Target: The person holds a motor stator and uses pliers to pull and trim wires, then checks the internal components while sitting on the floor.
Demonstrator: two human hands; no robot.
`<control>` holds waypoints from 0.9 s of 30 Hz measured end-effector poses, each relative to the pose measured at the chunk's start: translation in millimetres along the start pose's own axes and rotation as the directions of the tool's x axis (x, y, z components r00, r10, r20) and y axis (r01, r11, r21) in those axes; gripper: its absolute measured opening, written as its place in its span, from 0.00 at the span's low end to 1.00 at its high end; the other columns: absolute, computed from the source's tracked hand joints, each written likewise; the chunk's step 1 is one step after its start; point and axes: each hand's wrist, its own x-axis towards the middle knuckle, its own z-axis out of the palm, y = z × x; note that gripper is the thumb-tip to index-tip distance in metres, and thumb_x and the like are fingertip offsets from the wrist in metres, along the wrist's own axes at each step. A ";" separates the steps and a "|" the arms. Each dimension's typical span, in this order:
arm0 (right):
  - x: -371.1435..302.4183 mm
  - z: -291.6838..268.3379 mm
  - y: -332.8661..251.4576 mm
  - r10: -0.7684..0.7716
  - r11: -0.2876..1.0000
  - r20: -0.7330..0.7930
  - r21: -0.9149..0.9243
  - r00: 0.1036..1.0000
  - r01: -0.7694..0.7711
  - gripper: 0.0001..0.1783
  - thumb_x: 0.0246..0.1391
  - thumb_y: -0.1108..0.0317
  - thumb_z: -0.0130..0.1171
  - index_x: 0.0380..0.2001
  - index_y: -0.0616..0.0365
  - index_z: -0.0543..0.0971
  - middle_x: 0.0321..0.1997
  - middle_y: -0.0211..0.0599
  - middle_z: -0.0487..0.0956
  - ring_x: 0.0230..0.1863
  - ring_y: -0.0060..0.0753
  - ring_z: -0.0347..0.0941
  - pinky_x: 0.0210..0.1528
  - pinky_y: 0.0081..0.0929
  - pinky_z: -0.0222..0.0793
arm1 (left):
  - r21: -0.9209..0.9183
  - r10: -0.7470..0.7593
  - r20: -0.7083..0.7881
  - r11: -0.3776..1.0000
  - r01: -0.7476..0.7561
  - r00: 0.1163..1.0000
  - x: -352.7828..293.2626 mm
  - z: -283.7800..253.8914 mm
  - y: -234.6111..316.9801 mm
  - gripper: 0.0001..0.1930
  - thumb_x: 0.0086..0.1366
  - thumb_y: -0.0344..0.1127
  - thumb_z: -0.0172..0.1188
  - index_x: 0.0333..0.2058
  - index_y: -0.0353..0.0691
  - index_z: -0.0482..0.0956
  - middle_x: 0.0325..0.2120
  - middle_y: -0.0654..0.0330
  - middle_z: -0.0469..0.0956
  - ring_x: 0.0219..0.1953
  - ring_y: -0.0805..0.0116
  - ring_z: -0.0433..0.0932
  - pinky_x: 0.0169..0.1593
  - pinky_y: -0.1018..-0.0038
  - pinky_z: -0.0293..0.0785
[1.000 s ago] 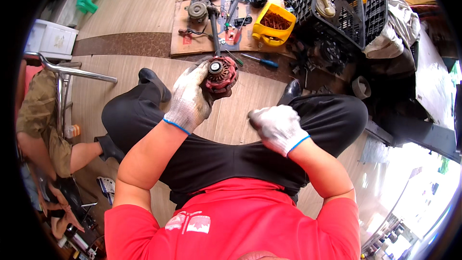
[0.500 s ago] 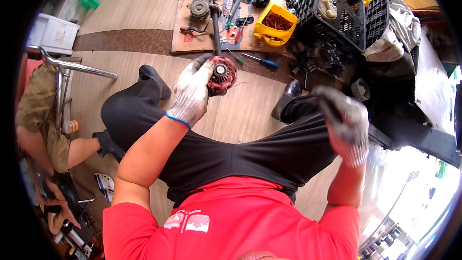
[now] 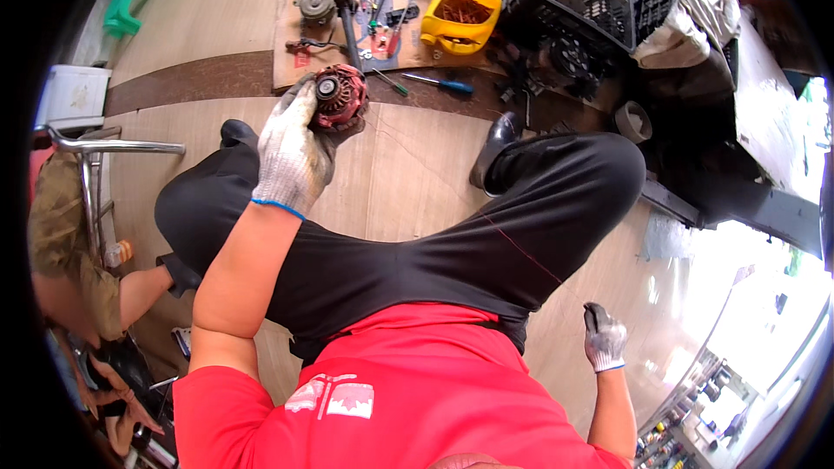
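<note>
My left hand (image 3: 293, 143), in a white knit glove with a blue cuff, grips a round motor core with red windings (image 3: 339, 97) from its left side. A metal hub sits in the middle of the core. From the core a thin reddish wire (image 3: 521, 250) runs down to the right, across my black trousers, toward my right hand (image 3: 605, 336). That gloved hand is out at the lower right with its fingers closed; the wire's end in them is too fine to see clearly.
Ahead lies a cardboard sheet (image 3: 291, 30) with a grey motor (image 3: 320, 3) and loose parts. Beside it stands a yellow container (image 3: 463, 17) of copper-coloured scraps. A blue screwdriver (image 3: 439, 82) lies nearby, left of a black crate (image 3: 573, 0). Another person (image 3: 74, 234) is at the left.
My right hand has swung from beside my right knee down and out to the lower right, with the wire stretched behind it. My left hand and the core sit further left in view.
</note>
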 end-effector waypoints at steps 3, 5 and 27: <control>-85.4 78.9 76.1 0.251 0.942 0.115 -0.256 0.961 -0.215 0.13 0.67 0.57 0.49 0.41 0.49 0.81 0.32 0.46 0.84 0.29 0.52 0.80 0.32 0.47 0.75 | 0.015 0.002 0.019 1.000 -0.002 1.000 -1.4 5.9 -4.5 0.16 0.75 0.35 0.46 0.57 0.35 0.69 0.50 0.49 0.78 0.45 0.52 0.83 0.44 0.54 0.85; -155.0 137.9 108.0 0.354 0.874 0.140 -0.402 0.925 -0.273 0.13 0.66 0.57 0.49 0.36 0.46 0.81 0.30 0.42 0.83 0.29 0.46 0.81 0.32 0.45 0.76 | 0.094 0.007 -0.033 0.996 -0.003 0.999 -4.7 22.4 -9.0 0.18 0.76 0.38 0.46 0.57 0.35 0.72 0.50 0.50 0.79 0.46 0.56 0.83 0.46 0.57 0.84; 201.8 -117.9 -246.4 -0.298 0.724 -0.264 0.564 0.917 0.398 0.23 0.62 0.62 0.58 0.58 0.58 0.75 0.53 0.47 0.80 0.49 0.40 0.80 0.52 0.31 0.75 | 0.021 0.031 0.093 0.999 -0.033 0.995 -16.5 20.5 -15.1 0.16 0.75 0.34 0.48 0.58 0.37 0.68 0.52 0.47 0.77 0.49 0.48 0.81 0.47 0.53 0.83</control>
